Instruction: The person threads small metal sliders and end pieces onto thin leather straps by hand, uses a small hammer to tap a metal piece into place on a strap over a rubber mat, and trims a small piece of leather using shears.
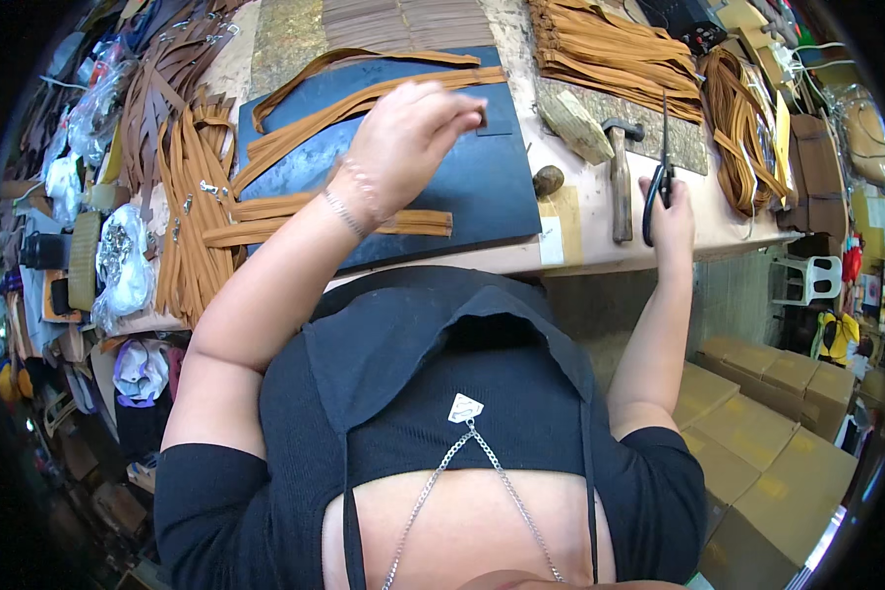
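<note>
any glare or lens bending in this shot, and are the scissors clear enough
Head view: fisheye distortion, with black corners and the table edge bowed; head view: a pale, patchy sheen on the dark board; head view: the scissors in the right hand read clearly in outline, while clutter by the left rim looks squeezed and softer.

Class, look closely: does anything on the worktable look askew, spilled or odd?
The uppermost brown strip on the dark board looks askew: it bows, while the lower strips lie nearly straight. No spill shows.
</note>
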Available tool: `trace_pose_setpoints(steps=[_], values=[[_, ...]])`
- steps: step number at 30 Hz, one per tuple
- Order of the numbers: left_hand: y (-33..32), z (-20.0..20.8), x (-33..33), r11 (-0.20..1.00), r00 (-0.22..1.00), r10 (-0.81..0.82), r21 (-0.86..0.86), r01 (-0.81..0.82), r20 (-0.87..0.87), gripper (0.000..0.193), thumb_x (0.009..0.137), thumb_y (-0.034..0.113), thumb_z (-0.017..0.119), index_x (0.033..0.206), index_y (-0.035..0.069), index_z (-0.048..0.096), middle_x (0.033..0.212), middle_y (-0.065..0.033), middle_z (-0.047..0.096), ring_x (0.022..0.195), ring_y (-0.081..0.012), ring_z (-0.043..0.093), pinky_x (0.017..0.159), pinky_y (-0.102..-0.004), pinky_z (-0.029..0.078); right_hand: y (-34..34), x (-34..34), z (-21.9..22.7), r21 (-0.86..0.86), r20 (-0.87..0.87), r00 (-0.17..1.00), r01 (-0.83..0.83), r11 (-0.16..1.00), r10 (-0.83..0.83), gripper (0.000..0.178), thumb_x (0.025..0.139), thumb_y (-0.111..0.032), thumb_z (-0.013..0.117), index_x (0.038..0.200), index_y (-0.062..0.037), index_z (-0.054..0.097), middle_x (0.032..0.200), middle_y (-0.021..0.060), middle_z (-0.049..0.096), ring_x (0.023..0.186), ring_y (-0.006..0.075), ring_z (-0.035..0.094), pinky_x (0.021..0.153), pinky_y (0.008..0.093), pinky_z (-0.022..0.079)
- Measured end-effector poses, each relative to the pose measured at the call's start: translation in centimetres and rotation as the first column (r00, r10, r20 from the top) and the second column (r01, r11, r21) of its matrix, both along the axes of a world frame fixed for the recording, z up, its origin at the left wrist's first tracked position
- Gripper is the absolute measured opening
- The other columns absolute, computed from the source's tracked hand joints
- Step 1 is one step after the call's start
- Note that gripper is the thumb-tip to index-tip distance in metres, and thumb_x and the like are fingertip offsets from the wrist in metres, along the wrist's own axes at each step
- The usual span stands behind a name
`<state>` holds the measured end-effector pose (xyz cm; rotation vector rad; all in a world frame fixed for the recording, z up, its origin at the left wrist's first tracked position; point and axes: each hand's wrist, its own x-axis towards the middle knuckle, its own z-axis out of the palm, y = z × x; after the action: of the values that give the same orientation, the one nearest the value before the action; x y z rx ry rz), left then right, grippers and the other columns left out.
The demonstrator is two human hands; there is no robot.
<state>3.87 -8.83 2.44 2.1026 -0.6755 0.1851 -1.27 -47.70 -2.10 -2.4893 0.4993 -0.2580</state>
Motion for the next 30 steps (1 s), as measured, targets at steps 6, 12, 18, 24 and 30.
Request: trace_pose_setpoints(steps=[6, 12, 18, 24, 30], values=[[-1.3, -1.2, -0.4, 0.929, 0.856, -0.028, 0.33, -0.168, 0.516, 0.048, 0.086, 0.019, 0.073, 0.132, 0.014, 0.06, 0.113, -0.0079, 0.062, 0.105, -0.028, 0.057, 0.092, -0.0405, 0.046, -4.7, 0.0, -1.9, -0.079, -0.051, 0.975, 0.212, 0.974, -0.216, 0.052, 0.087, -0.043, 0.077, 0.11, 0.0009, 0.063, 0.096, 0.013, 0.07, 0.092, 0.023, 0.067, 0.084, 0.0353, 0.051], [1.9, -5.0, -5.9, 0.848, 0.998, -0.063, 0.528, 0.047, 0.012, 0.032, 0.084, 0.02, 0.074, 0.113, 0.011, 0.065, 0.105, -0.0106, 0.059, 0.104, -0.0309, 0.057, 0.091, -0.0409, 0.047, -1.4, -1.3, -1.9, 0.536, 0.094, 0.995, -0.027, 0.844, -0.028, 0.023, 0.102, -0.023, 0.059, 0.117, -0.007, 0.055, 0.086, -0.0025, 0.059, 0.059, 0.0014, 0.046, 0.049, 0.0189, 0.036], [2.3, -5.0, -4.9, 0.909, 0.985, -0.033, 0.405, 0.099, -0.169, 0.019, 0.085, 0.013, 0.072, 0.099, 0.007, 0.062, 0.094, -0.0115, 0.061, 0.097, -0.0304, 0.06, 0.088, -0.0402, 0.048, 4.5, -2.3, 0.9, 0.82, 0.054, 0.994, -0.098, 0.564, 0.094, 0.021, 0.1, -0.01, 0.053, 0.12, -0.0058, 0.054, 0.082, -0.0038, 0.054, 0.057, 0.0037, 0.043, 0.05, 0.0197, 0.036], [2.8, -0.5, -3.1, 0.919, 0.674, -0.206, -0.377, -0.116, -0.71, 0.033, 0.097, 0.002, 0.062, 0.127, 0.006, 0.049, 0.101, -0.0071, 0.07, 0.087, -0.0075, 0.06, 0.076, -0.0212, 0.048, 11.6, -4.8, 1.8, 0.901, -0.038, 0.802, -0.23, 0.367, 0.596, 0.032, 0.095, -0.012, 0.063, 0.125, -0.0055, 0.054, 0.086, -0.0035, 0.053, 0.075, 0.0051, 0.05, 0.065, 0.0212, 0.043], [3.5, 1.7, -3.3, 0.863, 0.603, -0.274, -0.469, -0.189, -0.749, 0.042, 0.096, 0.006, 0.066, 0.134, 0.005, 0.048, 0.099, -0.0036, 0.069, 0.082, -0.0046, 0.058, 0.07, -0.0188, 0.047, 15.1, -4.8, 2.2, 0.891, -0.048, 0.682, -0.301, 0.34, 0.73, 0.041, 0.093, -0.023, 0.071, 0.124, -0.004, 0.052, 0.09, -0.002, 0.052, 0.078, 0.0057, 0.05, 0.07, 0.0224, 0.044]])
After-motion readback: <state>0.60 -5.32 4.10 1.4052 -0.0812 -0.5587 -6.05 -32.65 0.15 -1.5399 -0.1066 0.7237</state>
